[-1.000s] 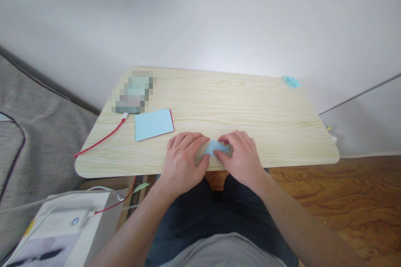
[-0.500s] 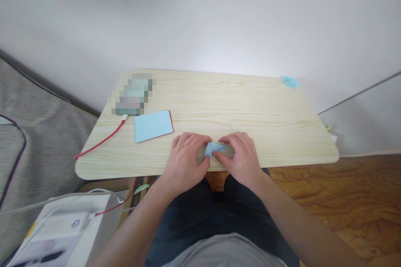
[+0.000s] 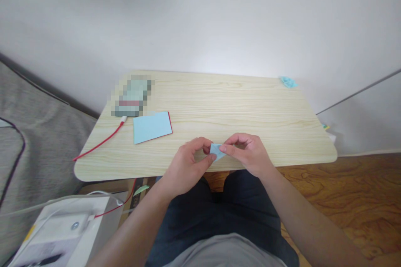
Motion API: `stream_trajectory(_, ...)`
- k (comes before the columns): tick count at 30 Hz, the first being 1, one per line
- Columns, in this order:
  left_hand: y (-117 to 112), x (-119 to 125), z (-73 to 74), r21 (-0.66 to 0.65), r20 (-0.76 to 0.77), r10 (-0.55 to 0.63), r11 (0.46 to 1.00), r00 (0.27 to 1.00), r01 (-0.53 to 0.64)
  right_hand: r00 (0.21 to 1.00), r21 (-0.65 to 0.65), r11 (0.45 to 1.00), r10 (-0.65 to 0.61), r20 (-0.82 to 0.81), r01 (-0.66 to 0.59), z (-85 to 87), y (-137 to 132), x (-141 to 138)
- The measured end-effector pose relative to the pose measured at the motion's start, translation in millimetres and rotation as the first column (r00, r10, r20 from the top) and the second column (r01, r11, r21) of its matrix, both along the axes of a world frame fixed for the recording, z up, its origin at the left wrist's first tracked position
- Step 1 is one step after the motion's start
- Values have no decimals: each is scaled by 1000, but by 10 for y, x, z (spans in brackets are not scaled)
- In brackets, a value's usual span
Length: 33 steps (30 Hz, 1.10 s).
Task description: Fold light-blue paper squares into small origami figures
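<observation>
A small folded piece of light blue paper [image 3: 216,150] is between my two hands, over the front edge of the pale wooden table [image 3: 225,108]. My left hand [image 3: 190,164] pinches its left side between thumb and fingers. On the other side, the thumb and forefinger of my right hand [image 3: 247,152] grip the paper's right part and cover some of it. A stack of paper sheets [image 3: 152,127], light blue on top with red and green edges showing, lies to the left of my hands.
A pixelated phone [image 3: 133,96] with a red cable [image 3: 103,144] plugged in lies at the back left. A crumpled or folded blue paper piece [image 3: 288,82] sits at the far right corner. Below the table's left end stands a white box [image 3: 65,225] with cables.
Both hands have shifted their hold on the folded paper. It is now turned and looks more compact, and my right hand has moved slightly to the right.
</observation>
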<state>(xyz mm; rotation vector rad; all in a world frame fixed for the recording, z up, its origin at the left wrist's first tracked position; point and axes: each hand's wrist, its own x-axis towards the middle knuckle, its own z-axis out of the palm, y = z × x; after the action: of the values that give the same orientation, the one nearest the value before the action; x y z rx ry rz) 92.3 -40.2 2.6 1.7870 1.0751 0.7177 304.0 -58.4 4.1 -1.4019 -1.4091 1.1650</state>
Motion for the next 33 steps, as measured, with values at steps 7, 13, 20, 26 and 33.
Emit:
stream_trajectory(7, 22, 31, -61, -192, 283, 67, 981, 957, -12, 990, 67, 994, 94, -108, -87, 15, -11, -52)
stream_trajectory(13, -1, 54, 10, 17, 99, 140, 990, 985, -143, 999, 108, 994, 11, 40, -16, 23, -43, -76)
stream_trajectory(20, 32, 107, 211, 248, 88, 53, 966, 995, -73, 887, 367, 924, -75, 456, -110, 67, -41, -129)
stream_trajectory(26, 51, 93, 135, 246, 104, 111, 960, 988, -134, 873, 525, 841, -156, 461, -127, 32, -20, -120)
stream_trajectory(33, 70, 17, 14, 367, -115, 187, 920, 976, -133, 848, 541, 834, -205, 489, -110, -92, -56, -49)
